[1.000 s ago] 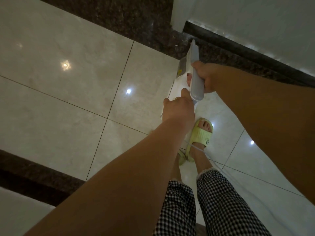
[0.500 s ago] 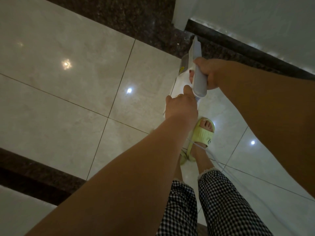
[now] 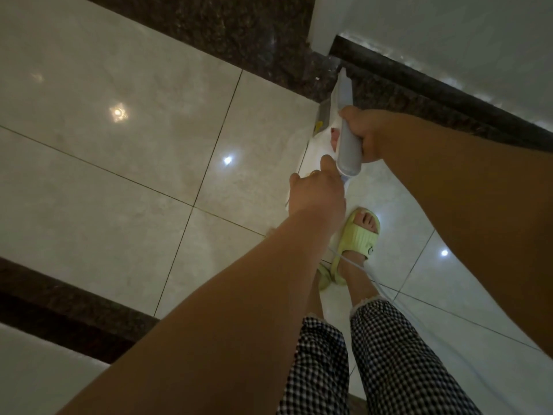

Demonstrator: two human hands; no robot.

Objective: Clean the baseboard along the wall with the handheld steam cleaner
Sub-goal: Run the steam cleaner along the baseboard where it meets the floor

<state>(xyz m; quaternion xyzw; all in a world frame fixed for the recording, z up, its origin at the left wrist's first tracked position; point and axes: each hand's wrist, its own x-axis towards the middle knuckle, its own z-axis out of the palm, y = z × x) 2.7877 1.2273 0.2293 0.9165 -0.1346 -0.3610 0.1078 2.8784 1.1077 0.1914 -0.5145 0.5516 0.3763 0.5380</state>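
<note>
Both hands on grey-white steam cleaner [image 3: 347, 145]: right hand [image 3: 366, 136] grip wraps handle, left hand [image 3: 317, 193] clutches rear; nozzle near dark baseboard [image 3: 419, 82].

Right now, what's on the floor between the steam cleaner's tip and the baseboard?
Nothing: in the head view the steam cleaner tip sits almost at the baseboard corner, with only dark speckled floor border under it.

The right hand [image 3: 363, 136] grips the grey handle of the white steam cleaner [image 3: 347, 139], whose narrow tip points at the dark baseboard [image 3: 419, 82] where it meets the white wall corner [image 3: 321, 22]. The left hand [image 3: 317, 193] holds the cleaner's rear end, fingers curled. A thin white cord [image 3: 377, 283] trails past a pale green slipper [image 3: 360, 235] on the glossy tiled floor [image 3: 119, 175]. Checked trousers [image 3: 389, 354] show below.
</note>
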